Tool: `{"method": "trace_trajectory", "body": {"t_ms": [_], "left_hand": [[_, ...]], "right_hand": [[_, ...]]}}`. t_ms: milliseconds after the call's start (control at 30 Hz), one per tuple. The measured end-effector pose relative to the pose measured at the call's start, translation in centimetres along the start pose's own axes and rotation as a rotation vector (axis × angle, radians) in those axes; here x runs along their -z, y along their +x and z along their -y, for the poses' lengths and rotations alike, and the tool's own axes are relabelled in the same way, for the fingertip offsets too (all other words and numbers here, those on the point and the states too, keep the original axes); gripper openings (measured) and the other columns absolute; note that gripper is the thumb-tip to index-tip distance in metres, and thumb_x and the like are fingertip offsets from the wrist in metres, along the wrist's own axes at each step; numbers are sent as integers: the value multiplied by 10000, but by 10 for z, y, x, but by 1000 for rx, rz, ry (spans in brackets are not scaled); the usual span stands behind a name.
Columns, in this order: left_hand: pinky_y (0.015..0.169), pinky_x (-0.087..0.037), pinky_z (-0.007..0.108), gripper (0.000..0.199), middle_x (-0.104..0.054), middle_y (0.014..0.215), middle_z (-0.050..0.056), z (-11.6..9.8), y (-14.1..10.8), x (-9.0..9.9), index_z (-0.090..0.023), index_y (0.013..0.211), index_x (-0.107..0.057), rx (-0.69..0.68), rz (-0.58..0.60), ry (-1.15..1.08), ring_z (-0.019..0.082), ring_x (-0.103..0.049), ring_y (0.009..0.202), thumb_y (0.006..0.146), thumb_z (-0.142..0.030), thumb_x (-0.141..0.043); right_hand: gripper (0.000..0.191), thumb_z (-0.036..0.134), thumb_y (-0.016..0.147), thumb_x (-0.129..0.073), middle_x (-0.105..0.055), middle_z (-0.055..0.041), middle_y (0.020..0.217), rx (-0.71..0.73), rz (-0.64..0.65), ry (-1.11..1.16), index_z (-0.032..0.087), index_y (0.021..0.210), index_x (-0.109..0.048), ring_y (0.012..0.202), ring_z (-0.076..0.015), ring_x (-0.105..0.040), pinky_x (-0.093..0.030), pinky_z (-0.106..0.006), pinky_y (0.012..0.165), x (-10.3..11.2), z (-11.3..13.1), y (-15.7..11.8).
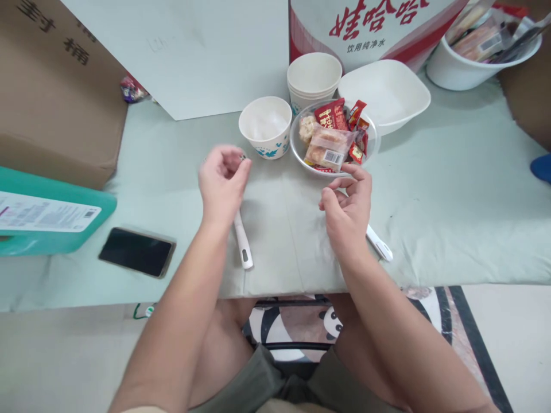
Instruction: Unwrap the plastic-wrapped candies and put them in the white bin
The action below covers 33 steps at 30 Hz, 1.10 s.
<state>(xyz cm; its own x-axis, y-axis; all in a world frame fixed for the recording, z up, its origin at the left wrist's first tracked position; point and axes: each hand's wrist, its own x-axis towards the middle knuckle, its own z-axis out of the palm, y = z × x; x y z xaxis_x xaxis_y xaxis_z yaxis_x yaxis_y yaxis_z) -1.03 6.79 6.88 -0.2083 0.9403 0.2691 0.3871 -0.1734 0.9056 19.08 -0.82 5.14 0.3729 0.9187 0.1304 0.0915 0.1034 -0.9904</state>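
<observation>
My left hand (224,183) is raised over the cloth just left of a paper bowl (264,129). Its thumb and fingers are closed in a pinch, with a tiny dark speck at the tips that I cannot make out. My right hand (349,215) hovers by the near rim of a clear plastic bowl (297,155), its fingers loosely bent and apart, nothing visible in them. That bowl holds packaged snacks, among them a clear-wrapped pastry (329,146) and a red packet (331,115). A white handle (243,246) lies below my left hand; another white-handled tool (379,244) is partly hidden behind my right.
Stacked paper bowls (314,74) and a white oval basin (383,94) stand behind. A white tub (456,69) of packets is at back right. A phone (138,252), a teal container (55,212) and a cardboard box (55,92) occupy the left, beside a white panel (193,57).
</observation>
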Motion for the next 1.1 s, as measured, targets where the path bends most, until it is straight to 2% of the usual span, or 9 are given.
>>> {"method": "trace_trajectory", "body": {"t_ms": [67, 133, 233, 333, 467, 567, 667, 833, 1100], "left_hand": [[645, -568, 251, 236, -673, 689, 1, -10, -28, 4, -204, 821, -702, 115, 78, -84, 122, -651, 629, 871, -428, -757], [631, -580, 254, 298, -728, 704, 16, -17, -51, 6, -193, 844, -730, 229, 128, -186, 129, -684, 623, 874, -488, -746], [632, -569, 242, 282, -764, 714, 26, -18, -71, 6, -187, 794, -747, 293, 203, -198, 131, -703, 641, 824, -462, -803], [536, -486, 234, 392, -670, 548, 8, -14, -76, 5, -193, 626, -676, 272, 264, -103, 111, -609, 516, 846, -501, -778], [601, -514, 240, 415, -688, 597, 14, -11, -78, 2, -194, 719, -696, 242, 292, -140, 118, -648, 576, 939, -543, -653], [609, -506, 234, 370, -678, 601, 9, -15, -82, -2, -191, 718, -688, 216, 317, -133, 113, -641, 589, 957, -464, -618], [604, -505, 237, 338, -669, 592, 6, -21, -86, -6, -196, 709, -687, 181, 351, -110, 116, -635, 582, 958, -405, -593], [569, -491, 240, 318, -660, 573, 10, -29, -92, -14, -201, 680, -673, 140, 376, -67, 123, -619, 560, 940, -365, -592], [535, -457, 221, 367, -638, 551, 10, -45, -96, -39, -180, 676, -662, 116, 399, -124, 104, -589, 534, 933, -427, -574]], "right_hand": [[327, 291, 881, -602, -536, 29, 887, -11, 11, 25, 298, 1174, -457, 616, -103, -522, -487, -261, 570, -4, 1, -2], [298, 301, 881, -615, -535, 48, 830, -27, 30, 31, 292, 1131, -454, 609, -103, -548, -493, -255, 577, -6, 0, -3], [307, 291, 896, -597, -574, 44, 846, -23, 4, -8, 292, 1174, -465, 615, -107, -575, -500, -260, 588, -4, -2, -3], [381, 267, 881, -598, -638, 4, 930, 76, 2, -247, 288, 1255, -533, 646, -136, -588, -508, -308, 619, 6, -6, 1], [388, 284, 867, -614, -701, -33, 942, 200, 29, -554, 262, 1253, -643, 685, -185, -607, -521, -386, 733, 20, -14, 14], [356, 330, 884, -621, -724, -40, 936, 175, 35, -558, 241, 1227, -659, 692, -197, -633, -518, -390, 749, 23, -19, 25], [237, 363, 894, -652, -749, -41, 908, 142, 30, -558, 237, 1094, -668, 735, -218, -674, -514, -385, 770, 25, -18, 31], [216, 420, 850, -756, -754, -36, 804, 161, -90, -668, 240, 878, -638, 757, -247, -697, -488, -374, 756, 39, -12, 23], [235, 441, 855, -730, -695, 3, 745, 293, -217, -551, 245, 846, -602, 701, -196, -679, -532, -344, 730, 75, -7, 5]]}}
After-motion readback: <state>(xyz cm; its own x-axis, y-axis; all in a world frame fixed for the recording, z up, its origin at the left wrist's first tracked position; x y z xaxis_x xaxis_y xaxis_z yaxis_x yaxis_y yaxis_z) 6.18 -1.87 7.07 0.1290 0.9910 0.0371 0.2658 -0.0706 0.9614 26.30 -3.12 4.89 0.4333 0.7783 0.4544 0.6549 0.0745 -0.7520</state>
